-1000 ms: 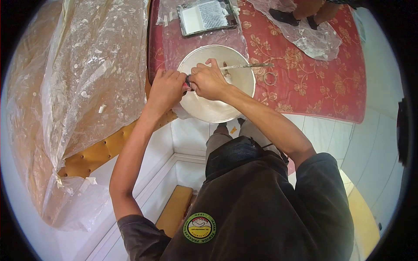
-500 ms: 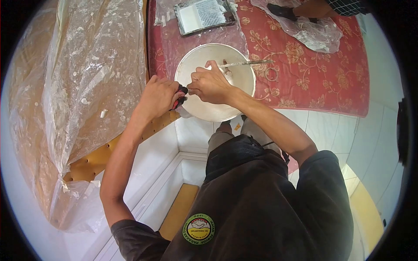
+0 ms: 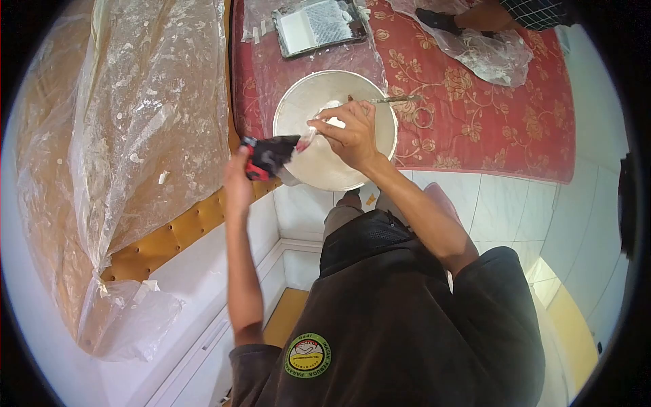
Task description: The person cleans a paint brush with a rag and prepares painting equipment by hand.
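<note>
Well, the left hand [image 3: 239, 178] has its fingers closed at the left side of a black-and-red item [image 3: 272, 156], which is somewhat blurred and lies at the near left edge of a round, whitish bucket [image 3: 288, 102], partly over its opening. The right hand [image 3: 349, 132] is above the bucket, its thumb and forefinger narrow on a small translucent piece [image 3: 310, 134]. A reddish patch shows at the lower end of this piece, close against the black-and-red item; whether the two touch, I cannot tell.

Inside the bucket is something pale, mostly smooth, partly hidden by the right hand. A thin, stained stick [image 3: 400, 98] reaches out past the right side of the rim, over a red, flowered mattress [image 3: 488, 136]. Just beside it, on the mattress, lies a thin ring [image 3: 424, 118].

Beyond the bucket, at the far side, a dark-edged paint tray [image 3: 319, 27] with white in it sits on clear plastic. At the far right, another person's dark-covered foot [image 3: 437, 20] is at a crumpled plastic sheet [image 3: 485, 54]. On the left, spattered clear sheeting [image 3: 156, 102] covers most of a golden-brown, buttoned panel [image 3: 173, 237], whose near edge shows bare.
</note>
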Demonstrator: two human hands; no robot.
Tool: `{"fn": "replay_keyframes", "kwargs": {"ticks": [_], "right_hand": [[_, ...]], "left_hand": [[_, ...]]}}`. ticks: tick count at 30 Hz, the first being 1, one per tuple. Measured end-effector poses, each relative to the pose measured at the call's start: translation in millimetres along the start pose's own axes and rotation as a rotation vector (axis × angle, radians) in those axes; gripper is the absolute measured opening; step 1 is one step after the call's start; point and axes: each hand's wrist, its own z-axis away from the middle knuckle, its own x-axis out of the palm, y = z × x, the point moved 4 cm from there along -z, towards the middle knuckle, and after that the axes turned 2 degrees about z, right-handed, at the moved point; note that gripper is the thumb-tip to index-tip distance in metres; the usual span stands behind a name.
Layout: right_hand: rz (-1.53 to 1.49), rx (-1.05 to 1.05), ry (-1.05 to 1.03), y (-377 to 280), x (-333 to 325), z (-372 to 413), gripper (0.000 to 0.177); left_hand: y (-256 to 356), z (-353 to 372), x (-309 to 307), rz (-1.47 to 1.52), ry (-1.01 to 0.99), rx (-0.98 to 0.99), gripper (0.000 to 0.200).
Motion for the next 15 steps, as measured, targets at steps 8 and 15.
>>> {"fn": "replay_keyframes", "kwargs": {"ticks": [8, 15], "right_hand": [[-0.023, -0.137, 0.168, -11.2, -7.8, -3.8, 0.043], [-0.015, -0.28, 0.043, -17.1, -4.5, 8.1, 0.048]], "left_hand": [[-60.8, 33.7, 59.3, 0.466, -0.099, -0.284, 0.033], [-30.1, 54.2, 61.1, 0.686, -0.201, -0.278, 0.032]]}}
